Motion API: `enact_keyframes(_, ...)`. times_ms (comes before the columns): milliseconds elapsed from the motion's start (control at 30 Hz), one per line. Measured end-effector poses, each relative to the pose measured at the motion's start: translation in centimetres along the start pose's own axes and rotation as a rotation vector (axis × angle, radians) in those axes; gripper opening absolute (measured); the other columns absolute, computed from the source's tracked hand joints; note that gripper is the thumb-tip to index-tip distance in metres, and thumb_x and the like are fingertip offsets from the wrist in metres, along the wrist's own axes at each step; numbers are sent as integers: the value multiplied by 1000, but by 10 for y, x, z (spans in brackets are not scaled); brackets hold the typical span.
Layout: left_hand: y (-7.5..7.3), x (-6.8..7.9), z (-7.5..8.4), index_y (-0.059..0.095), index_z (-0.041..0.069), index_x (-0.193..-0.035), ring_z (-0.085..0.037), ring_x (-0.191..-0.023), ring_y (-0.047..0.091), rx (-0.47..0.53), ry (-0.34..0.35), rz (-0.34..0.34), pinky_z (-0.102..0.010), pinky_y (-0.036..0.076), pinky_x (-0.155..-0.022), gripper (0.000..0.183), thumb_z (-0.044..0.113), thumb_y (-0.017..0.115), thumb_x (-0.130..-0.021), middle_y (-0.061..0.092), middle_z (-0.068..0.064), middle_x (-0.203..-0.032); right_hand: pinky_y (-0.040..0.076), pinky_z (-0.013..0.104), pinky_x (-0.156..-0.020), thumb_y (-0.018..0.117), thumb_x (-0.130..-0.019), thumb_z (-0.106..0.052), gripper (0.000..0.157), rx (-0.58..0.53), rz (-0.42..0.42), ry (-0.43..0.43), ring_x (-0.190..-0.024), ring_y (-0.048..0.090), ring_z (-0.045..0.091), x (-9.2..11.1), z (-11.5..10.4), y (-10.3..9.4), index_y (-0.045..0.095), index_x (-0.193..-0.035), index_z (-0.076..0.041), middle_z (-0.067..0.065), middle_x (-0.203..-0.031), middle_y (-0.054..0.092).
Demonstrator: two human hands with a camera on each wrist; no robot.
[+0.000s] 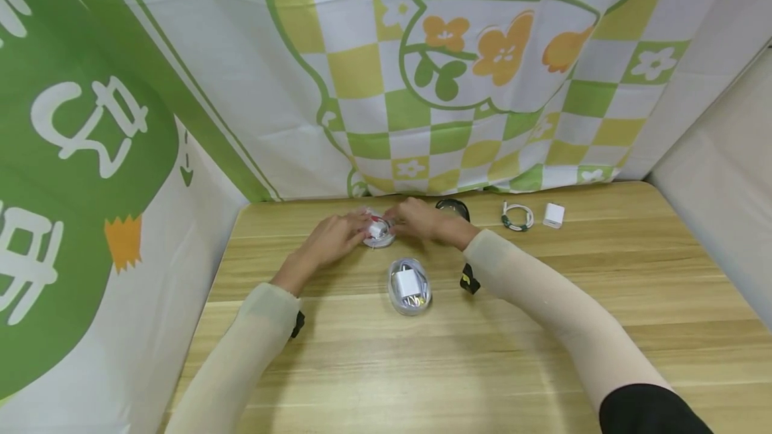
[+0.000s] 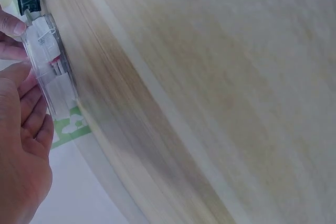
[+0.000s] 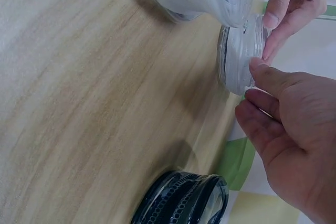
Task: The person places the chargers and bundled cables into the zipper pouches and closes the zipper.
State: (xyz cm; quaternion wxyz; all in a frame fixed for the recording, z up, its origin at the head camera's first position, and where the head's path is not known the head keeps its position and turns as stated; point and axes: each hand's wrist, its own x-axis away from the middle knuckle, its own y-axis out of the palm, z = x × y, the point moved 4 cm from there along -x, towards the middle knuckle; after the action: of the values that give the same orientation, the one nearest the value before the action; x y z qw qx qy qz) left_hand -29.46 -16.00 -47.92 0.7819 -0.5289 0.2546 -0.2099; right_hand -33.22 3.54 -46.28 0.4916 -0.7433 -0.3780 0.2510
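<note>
Black sleeve cloth (image 1: 651, 410) crosses the frame's lower right, nearest us; near the middle, our left grip (image 1: 338, 236) and right grip (image 1: 419, 220) pinch the edge of a clear round container (image 1: 380, 244). If we squeeze unevenly, it could tip and drop its white charger (image 1: 376, 230) onto the table (image 1: 512, 367).

A wood-grain worktop (image 1: 627, 266) spans the lower frame. Behind it, upper centre, hangs a checked floral cloth (image 1: 446, 86); a green-and-white panel (image 1: 78, 193) fills the left, a pale wall (image 1: 730, 159) the right edge.
</note>
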Motion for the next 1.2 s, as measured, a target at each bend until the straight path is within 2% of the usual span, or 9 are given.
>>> enact_keyframes(133,-1,1,2,69,3,-137,-39,-136,60,-10,-9,-3,-52,50,-113,37,22,66,-106,63,-17,-146,54,42,-109,73,-101,-14,36,-12,1,-5,-121,71,31,0,-2,0,70,-133,1,16,-133,72)
enact_keyframes(367,-6,-5,4,69,8,-139,-40,-118,71,6,-5,-21,-52,55,-106,37,20,68,-105,57,-19,-153,56,45,-108,76,-98,-16,40,16,83,-3,-122,70,36,7,-10,-2,70,-133,4,20,-137,70)
enact_keyframes(500,-9,-9,3,68,5,-140,-40,-128,66,23,0,-49,-53,52,-111,38,18,68,-104,57,-21,-153,55,45,-109,82,-95,-25,48,24,125,21,-125,68,38,7,-14,0,71,-131,4,23,-140,67)
enact_keyframes(600,-9,-12,2,67,3,-140,-38,-141,56,31,5,-72,-53,46,-117,39,19,67,-105,56,-20,-153,57,44,-107,83,-94,-29,48,62,139,34,-124,69,38,6,-15,4,72,-129,3,22,-140,67)
enact_keyframes(767,-4,-12,-1,65,5,-143,-39,-140,56,39,-13,-104,-53,44,-119,40,22,64,-107,53,-19,-157,57,44,-106,80,-97,-27,42,95,139,39,-123,69,38,4,-14,9,73,-127,2,22,-140,67)
enact_keyframes(933,-2,-8,-3,63,8,-146,-42,-136,60,33,-41,-89,-55,44,-118,41,25,61,-109,52,-20,-158,56,44,-107,77,-99,-19,33,72,148,17,-125,69,38,4,-12,9,74,-125,1,23,-140,67)
enact_keyframes(1067,-1,-6,-1,65,9,-145,-42,-129,64,-14,-57,-64,-54,49,-113,40,27,60,-109,57,-19,-153,55,43,-109,75,-100,-17,24,71,141,0,-126,68,36,3,-8,8,78,-119,-2,21,-140,67)
enact_keyframes(1200,-2,-5,3,68,12,-142,-42,-121,69,-88,-105,-53,-54,57,-103,39,32,61,-109,62,-16,-148,54,43,-110,73,-101,-14,19,68,135,-25,-125,69,36,2,-4,8,79,-115,-3,21,-139,68)
